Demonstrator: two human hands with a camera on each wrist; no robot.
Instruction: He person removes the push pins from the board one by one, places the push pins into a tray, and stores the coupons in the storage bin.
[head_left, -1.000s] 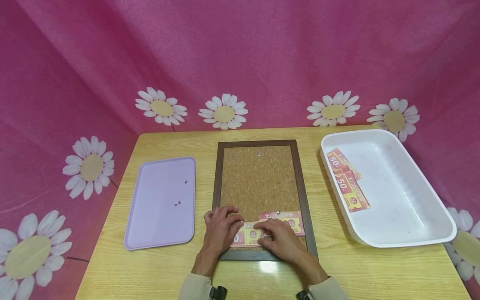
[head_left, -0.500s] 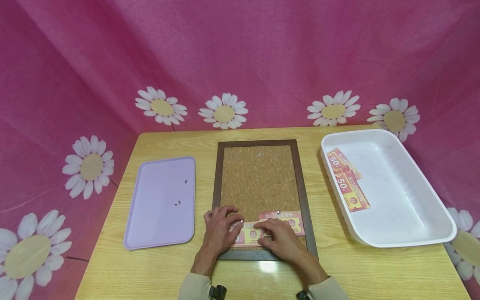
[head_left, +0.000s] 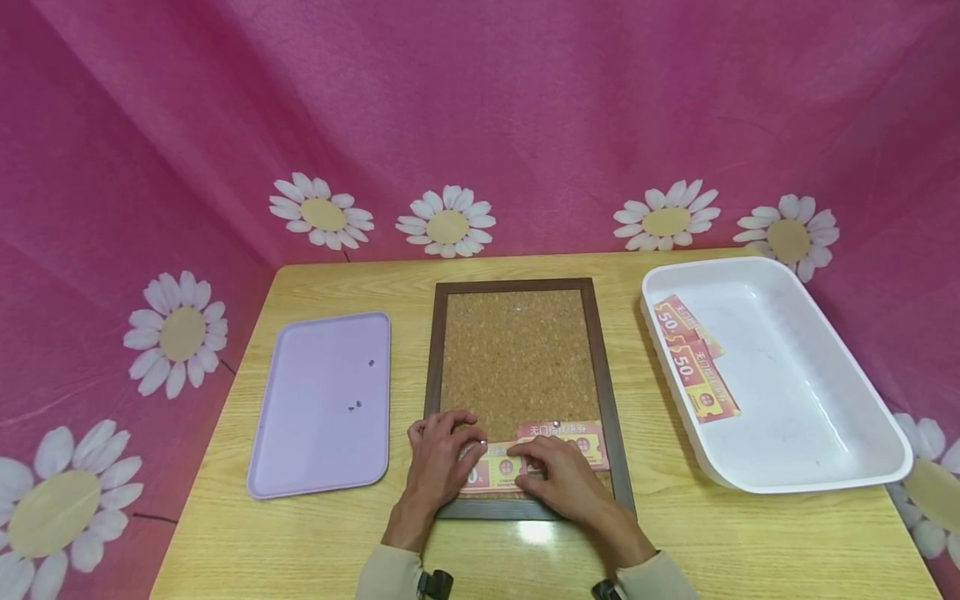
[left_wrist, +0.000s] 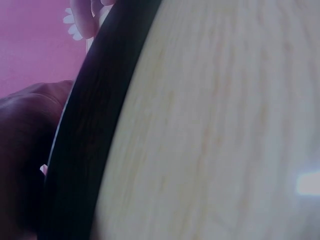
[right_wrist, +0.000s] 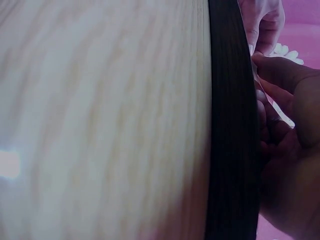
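Note:
A framed corkboard (head_left: 525, 358) lies on the table, with two red-and-yellow coupons along its lower edge. Over the left end of the lower-left coupon (head_left: 506, 472), my left hand (head_left: 442, 462) pinches a small silver pushpin (head_left: 483, 442) between thumb and fingertips at the coupon's top edge. My right hand (head_left: 558, 475) holds that coupon near its right end with curled fingers and thumb. Partly covered by the right hand, the other coupon (head_left: 592, 446) has a silver pushpin (head_left: 557, 425) at its top. The wrist views show the dark frame edge (right_wrist: 232, 125) in front of the hands.
To the left is a purple tray (head_left: 318, 450) with several small pushpins (head_left: 358, 405). A deep white basin (head_left: 795, 400) on the right holds several coupons (head_left: 697, 375). A pink flowered curtain (head_left: 525, 125) hangs behind the wooden table (head_left: 217, 517).
Both hands stay in almost the same place. The left thumb and fingertips shift slightly around the pushpin; coupons and board keep their positions.

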